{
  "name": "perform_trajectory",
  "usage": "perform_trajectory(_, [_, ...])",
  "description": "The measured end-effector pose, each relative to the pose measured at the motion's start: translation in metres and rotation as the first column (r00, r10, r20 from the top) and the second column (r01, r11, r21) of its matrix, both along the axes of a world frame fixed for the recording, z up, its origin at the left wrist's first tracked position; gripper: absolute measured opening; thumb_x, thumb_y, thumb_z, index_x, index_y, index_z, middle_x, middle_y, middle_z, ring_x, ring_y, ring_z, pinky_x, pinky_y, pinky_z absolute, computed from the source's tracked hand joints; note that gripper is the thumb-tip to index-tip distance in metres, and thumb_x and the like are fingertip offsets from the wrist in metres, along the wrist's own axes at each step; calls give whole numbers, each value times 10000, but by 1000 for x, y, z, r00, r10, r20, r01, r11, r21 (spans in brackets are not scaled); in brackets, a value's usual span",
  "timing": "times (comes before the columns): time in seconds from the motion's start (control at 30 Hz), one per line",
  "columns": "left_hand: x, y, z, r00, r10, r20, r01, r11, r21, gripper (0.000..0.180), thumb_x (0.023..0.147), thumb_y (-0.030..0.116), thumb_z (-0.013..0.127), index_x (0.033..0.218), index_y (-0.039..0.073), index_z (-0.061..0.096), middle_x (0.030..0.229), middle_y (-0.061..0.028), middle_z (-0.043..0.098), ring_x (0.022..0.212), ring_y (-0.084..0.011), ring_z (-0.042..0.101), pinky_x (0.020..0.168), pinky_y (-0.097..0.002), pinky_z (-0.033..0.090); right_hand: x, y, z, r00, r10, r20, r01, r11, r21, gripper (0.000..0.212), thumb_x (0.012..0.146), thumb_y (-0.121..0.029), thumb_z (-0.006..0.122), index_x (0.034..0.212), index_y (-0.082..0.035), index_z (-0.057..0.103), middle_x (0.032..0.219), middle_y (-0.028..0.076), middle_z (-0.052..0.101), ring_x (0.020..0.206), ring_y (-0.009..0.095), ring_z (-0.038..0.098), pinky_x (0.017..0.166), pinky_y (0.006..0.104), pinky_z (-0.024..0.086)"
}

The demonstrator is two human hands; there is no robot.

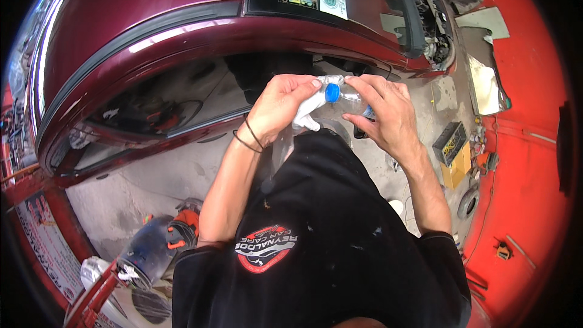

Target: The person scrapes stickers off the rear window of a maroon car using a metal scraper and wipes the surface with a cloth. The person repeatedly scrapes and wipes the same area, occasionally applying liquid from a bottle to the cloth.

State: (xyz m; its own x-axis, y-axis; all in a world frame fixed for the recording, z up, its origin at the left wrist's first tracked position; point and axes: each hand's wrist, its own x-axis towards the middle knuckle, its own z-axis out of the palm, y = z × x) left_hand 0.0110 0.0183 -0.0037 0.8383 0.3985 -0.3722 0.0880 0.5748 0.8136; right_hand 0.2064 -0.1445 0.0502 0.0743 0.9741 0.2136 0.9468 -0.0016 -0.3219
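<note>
The right hand point(385, 112) grips a clear plastic bottle with a blue cap point(343, 98); the left hand point(280, 106) clutches a white cloth point(308, 109) against it, near the maroon car point(152, 24).

- The bottle point(351, 103) is clear, shiny plastic with a smooth blue plastic cap point(332, 92).
- The white cloth point(313, 108) looks soft.
- The dark red car point(182, 30) is glossy painted metal.
- The floor point(152, 182) is rough, dull concrete.
</note>
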Motion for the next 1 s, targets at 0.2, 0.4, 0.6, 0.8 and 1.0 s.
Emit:
perform_trajectory(0.2, [28,6,-28,996,-84,-19,79,980,-182,271,1097,195,607,1134,-20,769,954,-73,788,768,-151,746,679,-292,621,0,1,8,982,-69,178,84,993,-81,699,754,-227,938,1402,-208,677,1225,11,681,1067,244,677,941,437,450])
perform_trajectory(0.4, [31,-15,-52,999,-44,-32,33,955,-295,265,1088,182,596,1093,-27,760,892,-89,750,674,-175,711,513,-336,573,-8,-5,3,956,-31,290,93,975,-200,675,745,-189,927,1379,-233,697,1230,-6,680,1099,241,657,969,455,442])
perform_trajectory(0.6, [31,-18,-49,996,39,-86,-65,944,-324,259,1079,187,597,1055,-25,743,856,-102,726,561,-200,672,428,-362,558,-5,0,5,952,8,305,64,972,-228,738,761,-171,911,1452,-226,658,1275,15,673,1097,261,636,998,470,428])
perform_trajectory(0.8, [37,-22,-49,997,-62,-35,51,964,-261,265,1083,193,607,1123,-29,746,919,-108,754,663,-197,713,534,-343,590,8,-17,0,960,-94,265,145,973,-180,715,735,-177,925,1405,-233,682,1251,4,678,1117,249,654,975,470,441])
perform_trajectory(1.0, [54,-25,-49,994,-109,-10,101,949,-298,269,1098,193,621,1181,-24,757,1001,-79,781,835,-153,741,693,-306,600,24,-56,-44,941,-314,-124,302,948,-105,724,794,-264,941,1452,-177,652,1329,68,703,1211,291,675,1018,438,471])
